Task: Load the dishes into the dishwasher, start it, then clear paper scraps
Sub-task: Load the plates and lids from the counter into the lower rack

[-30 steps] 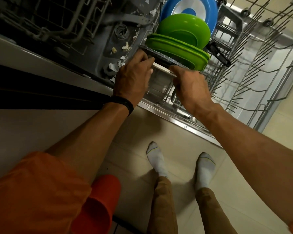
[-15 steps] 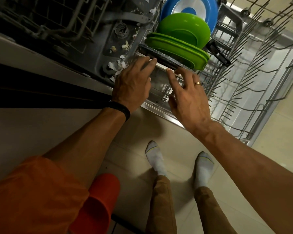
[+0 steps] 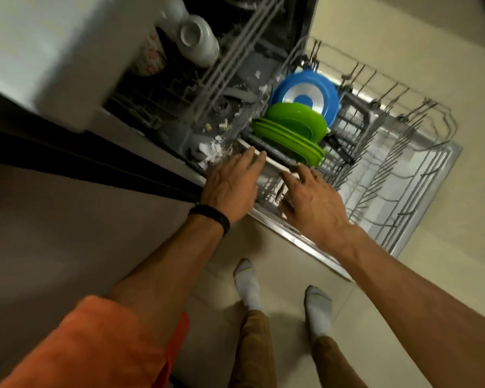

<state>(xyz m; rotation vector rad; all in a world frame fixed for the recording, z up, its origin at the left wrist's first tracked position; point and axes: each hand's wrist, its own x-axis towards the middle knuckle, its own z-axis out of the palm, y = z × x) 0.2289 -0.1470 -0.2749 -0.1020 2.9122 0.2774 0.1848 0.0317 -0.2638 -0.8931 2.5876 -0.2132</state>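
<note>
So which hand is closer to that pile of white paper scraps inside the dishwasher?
Left. The left hand lies right beside the paper scraps, fingers just past them. The right hand is farther off, over the lower rack.

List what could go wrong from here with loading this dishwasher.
1. White paper scraps lie on the dishwasher floor beside the lower rack; starting a wash with them inside might clog the drain.
2. The dark tray leans against the green plates with only fingertips of the left hand and right hand near it; it may tip over.
3. The person's socked feet stand close to the open door: a possible trip.
</note>
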